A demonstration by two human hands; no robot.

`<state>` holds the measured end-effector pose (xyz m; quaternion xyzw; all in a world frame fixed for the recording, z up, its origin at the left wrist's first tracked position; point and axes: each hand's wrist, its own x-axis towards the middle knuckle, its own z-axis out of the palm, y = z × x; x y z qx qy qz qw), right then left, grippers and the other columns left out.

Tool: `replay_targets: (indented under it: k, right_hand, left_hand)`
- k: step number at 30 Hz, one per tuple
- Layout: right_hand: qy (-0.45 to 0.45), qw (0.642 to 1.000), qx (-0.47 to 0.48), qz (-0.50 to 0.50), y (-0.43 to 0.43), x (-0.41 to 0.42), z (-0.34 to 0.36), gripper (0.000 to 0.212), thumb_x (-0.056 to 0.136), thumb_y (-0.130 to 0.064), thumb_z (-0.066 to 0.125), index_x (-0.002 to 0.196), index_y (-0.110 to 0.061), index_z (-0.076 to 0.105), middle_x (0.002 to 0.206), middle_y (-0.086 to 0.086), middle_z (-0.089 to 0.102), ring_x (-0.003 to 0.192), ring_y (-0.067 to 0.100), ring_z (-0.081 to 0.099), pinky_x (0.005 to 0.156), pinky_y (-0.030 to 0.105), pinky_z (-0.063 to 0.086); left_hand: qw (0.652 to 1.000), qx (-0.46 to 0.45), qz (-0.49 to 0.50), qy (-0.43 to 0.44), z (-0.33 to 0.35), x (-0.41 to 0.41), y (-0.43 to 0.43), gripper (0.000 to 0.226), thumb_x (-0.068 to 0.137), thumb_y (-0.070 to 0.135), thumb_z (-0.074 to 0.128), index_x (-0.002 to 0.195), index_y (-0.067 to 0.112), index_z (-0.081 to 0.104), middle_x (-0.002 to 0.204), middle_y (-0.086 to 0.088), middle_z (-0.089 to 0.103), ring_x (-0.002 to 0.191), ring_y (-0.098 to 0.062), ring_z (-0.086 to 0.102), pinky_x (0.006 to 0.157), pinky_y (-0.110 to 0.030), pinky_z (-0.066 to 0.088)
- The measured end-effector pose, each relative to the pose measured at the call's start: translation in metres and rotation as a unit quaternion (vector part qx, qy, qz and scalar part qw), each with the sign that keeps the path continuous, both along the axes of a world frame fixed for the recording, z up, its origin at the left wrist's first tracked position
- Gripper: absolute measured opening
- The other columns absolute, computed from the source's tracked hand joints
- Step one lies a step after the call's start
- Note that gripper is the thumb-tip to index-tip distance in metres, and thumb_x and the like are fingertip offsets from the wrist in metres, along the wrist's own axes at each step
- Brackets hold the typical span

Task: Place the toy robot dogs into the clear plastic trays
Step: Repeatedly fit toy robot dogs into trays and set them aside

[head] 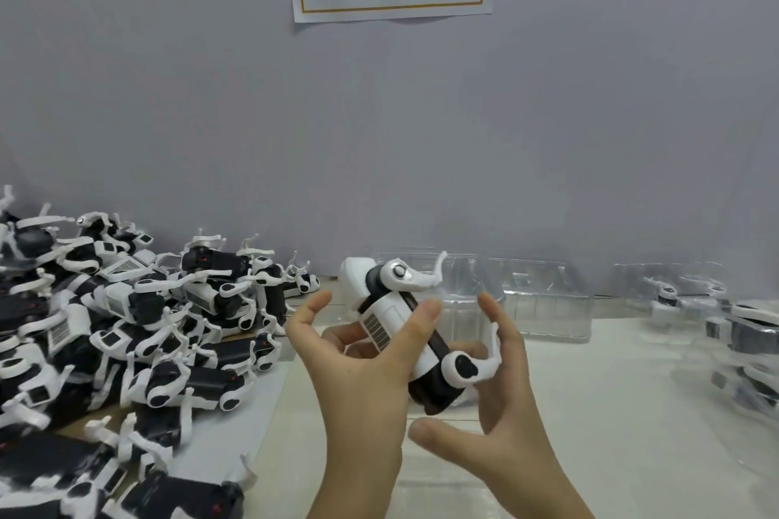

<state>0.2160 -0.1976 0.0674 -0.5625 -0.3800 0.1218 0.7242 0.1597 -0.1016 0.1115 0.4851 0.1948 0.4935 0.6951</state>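
Above table [611,413], robot dog [396,316] in left fingers' [314,310] grip, right fingers [495,316] slack, trays [543,299] blurry.

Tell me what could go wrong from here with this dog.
1. The left hand holds the toy dog tilted in the air; a slip could drop it.
2. Its thin rear leg lies against the right hand and might bend or snag.
3. With legs sticking out, it may not seat cleanly in the clear tray.

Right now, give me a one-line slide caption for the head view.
Left hand grips a toy robot dog, right hand touches its leg; dog pile at left, clear trays behind.
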Motion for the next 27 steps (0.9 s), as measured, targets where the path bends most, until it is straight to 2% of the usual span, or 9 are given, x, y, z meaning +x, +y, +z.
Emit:
replay_targets:
  k: [4, 7, 9, 11, 13, 17, 21, 24, 27]
  right_hand:
    - [-0.031, 0.996, 0.019, -0.077, 0.004, -0.007, -0.002, 0.116, 0.052, -0.037, 0.087, 0.136, -0.07, 0.013, 0.104, -0.009, 0.074, 0.121, 0.003, 0.057, 0.104, 0.018, 0.035]
    - [0.008, 0.989, 0.088, -0.116, 0.003, -0.004, 0.002, 0.097, 0.063, -0.025, 0.081, 0.13, -0.073, 0.03, 0.104, -0.001, 0.075, 0.115, 0.015, 0.063, 0.106, 0.04, 0.042]
    - [0.048, 0.983, 0.132, -0.115, -0.002, 0.003, 0.009, 0.068, 0.072, -0.027, 0.068, 0.125, -0.065, 0.048, 0.104, -0.002, 0.075, 0.104, 0.011, 0.068, 0.091, 0.033, 0.053]
    - [0.083, 0.984, 0.123, -0.098, -0.007, 0.009, 0.016, 0.052, 0.073, -0.041, 0.063, 0.122, -0.057, 0.057, 0.111, -0.008, 0.073, 0.111, 0.011, 0.065, 0.096, 0.036, 0.049]
    - [0.105, 0.989, 0.082, -0.068, -0.011, 0.011, 0.02, 0.049, 0.072, -0.055, 0.064, 0.121, -0.052, 0.061, 0.115, -0.007, 0.071, 0.112, 0.018, 0.063, 0.1, 0.043, 0.043]
    - [0.082, 0.996, 0.005, -0.019, -0.013, 0.009, 0.026, 0.069, 0.06, -0.08, 0.064, 0.122, -0.047, 0.062, 0.116, -0.001, 0.071, 0.101, 0.022, 0.068, 0.093, 0.04, 0.047]
    - [0.002, 0.997, -0.057, -0.054, -0.019, 0.011, 0.032, 0.07, 0.062, -0.076, 0.055, 0.126, -0.048, 0.055, 0.106, -0.016, 0.071, 0.098, -0.001, 0.066, 0.078, 0.01, 0.047]
    - [-0.038, 0.987, -0.107, -0.115, -0.026, 0.013, 0.034, 0.063, 0.054, -0.079, 0.056, 0.116, -0.066, 0.053, 0.1, -0.01, 0.063, 0.087, 0.007, 0.064, 0.077, 0.025, 0.054]
    - [-0.105, 0.981, -0.122, -0.108, -0.036, 0.017, 0.037, 0.061, 0.056, -0.075, 0.059, 0.116, -0.073, 0.046, 0.107, -0.033, 0.05, 0.11, -0.004, 0.053, 0.092, 0.022, 0.047]
  left_hand:
    - [0.997, -0.053, -0.057, -0.022, -0.003, 0.003, 0.001, 0.096, 0.028, 0.043, 0.094, 0.112, 0.048, 0.049, 0.109, -0.017, 0.063, 0.086, -0.027, 0.072, 0.076, -0.047, 0.059]
    - [0.997, 0.009, -0.076, -0.02, -0.002, 0.002, 0.007, 0.073, 0.033, 0.047, 0.088, 0.099, 0.05, 0.058, 0.106, -0.014, 0.059, 0.085, -0.022, 0.068, 0.066, -0.032, 0.056]
    - [0.992, 0.103, -0.069, -0.004, -0.001, -0.003, 0.015, 0.063, 0.038, 0.053, 0.083, 0.097, 0.054, 0.06, 0.113, -0.005, 0.052, 0.098, -0.016, 0.061, 0.075, -0.027, 0.051]
    - [0.97, 0.228, -0.078, 0.036, -0.002, -0.01, 0.024, 0.079, 0.041, 0.059, 0.084, 0.113, 0.06, 0.054, 0.133, 0.009, 0.048, 0.119, -0.002, 0.052, 0.092, -0.023, 0.044]
    - [0.943, 0.307, -0.122, 0.048, -0.001, -0.017, 0.031, 0.091, 0.045, 0.06, 0.088, 0.127, 0.058, 0.049, 0.138, 0.02, 0.05, 0.125, 0.004, 0.049, 0.095, -0.017, 0.046]
    - [0.948, 0.29, -0.128, 0.016, 0.001, -0.023, 0.036, 0.073, 0.047, 0.054, 0.092, 0.114, 0.045, 0.065, 0.119, 0.006, 0.068, 0.109, -0.016, 0.066, 0.078, -0.023, 0.056]
    - [0.964, 0.25, -0.09, 0.019, 0.002, -0.02, 0.033, 0.064, 0.043, 0.054, 0.091, 0.102, 0.041, 0.069, 0.105, 0.002, 0.071, 0.094, -0.019, 0.071, 0.073, -0.03, 0.058]
    - [0.962, 0.249, -0.099, 0.05, 0.0, -0.018, 0.025, 0.064, 0.043, 0.051, 0.09, 0.102, 0.041, 0.068, 0.102, 0.006, 0.071, 0.089, -0.018, 0.071, 0.07, -0.03, 0.058]
    - [0.958, 0.251, -0.122, 0.065, -0.004, -0.013, 0.016, 0.064, 0.042, 0.053, 0.089, 0.101, 0.042, 0.068, 0.097, 0.01, 0.071, 0.084, -0.013, 0.071, 0.066, -0.024, 0.056]
